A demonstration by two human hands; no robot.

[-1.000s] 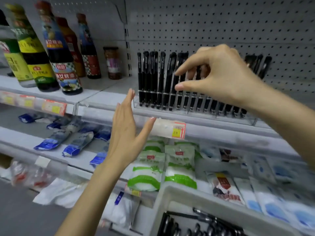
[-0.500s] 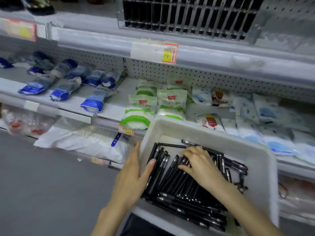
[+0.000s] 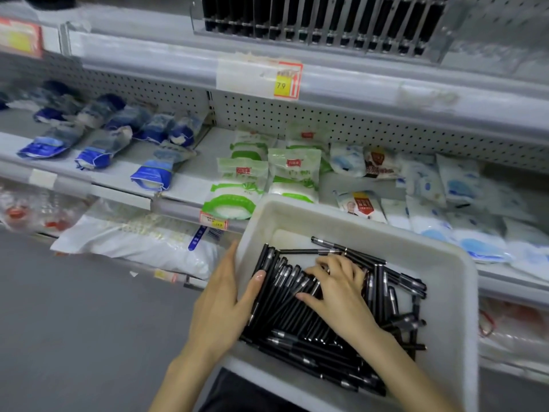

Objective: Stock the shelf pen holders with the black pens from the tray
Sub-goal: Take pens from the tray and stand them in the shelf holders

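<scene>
My right hand [image 3: 341, 295] is down inside the white plastic tray [image 3: 451, 292], palm down on the heap of slim black pens with silver clips [image 3: 282, 316]. Its fingers are bent with their tips pressed among the barrels and the thumb is stretched across them towards the tray's left wall. I cannot tell whether any pen is actually gripped. My left hand [image 3: 219, 313] holds that left wall: the thumb [image 3: 258, 276] is hooked over the rim and touches the outermost pens, while the fingers lie flat along the outside. The pens fill most of the tray's floor. Most lie roughly parallel at a slant on the left side, and a looser crossed tangle lies towards the right wall. One pen lies crosswise near the far wall, where a patch of bare white floor shows. Just beyond the tray's far rim, a grey metal shelf carries green-and-white sealed pouches [image 3: 237, 188], with pale blue-printed packets to the right of them. Further left of the tray, on the same shelf, lie blue-and-white bags [image 3: 98, 150], blurred. Above the tray, on the next shelf up, stands the clear slotted pen holder [image 3: 320, 22], its slots filled with upright black pens. A white and yellow price label [image 3: 277, 81] marked 7.9 is fixed to that shelf's front edge. Left of the tray and lower, a large white sack [image 3: 133, 242] lies on the bottom shelf beside the grey floor [image 3: 74, 337].
</scene>
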